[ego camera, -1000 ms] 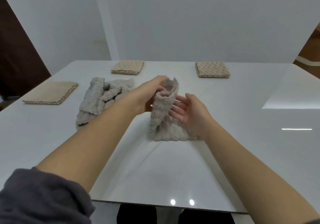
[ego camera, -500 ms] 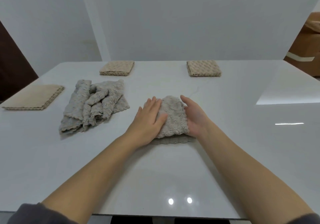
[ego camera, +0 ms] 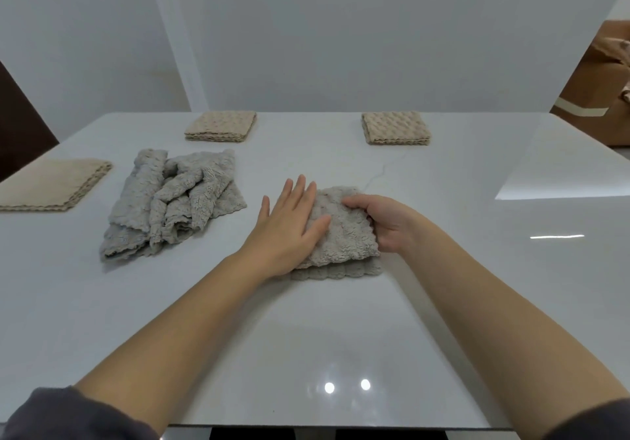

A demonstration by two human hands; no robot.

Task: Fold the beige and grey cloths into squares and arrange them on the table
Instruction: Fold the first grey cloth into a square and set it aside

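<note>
folded grey cloth (ego camera: pixel 344 231) on glossy table (ego camera: pixel 306 337), white walls (ego camera: pixel 375 47).

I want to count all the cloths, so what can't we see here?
- Head view, crumpled grey pile: overlapping folds hide how many cloths it holds.
- Head view, folded grey cloth: the left hand covers its left part; the right hand grips its right edge.
- Head view, left beige square: cut off by the left edge.
- Head view, brown object: cut off by the right edge.
</note>
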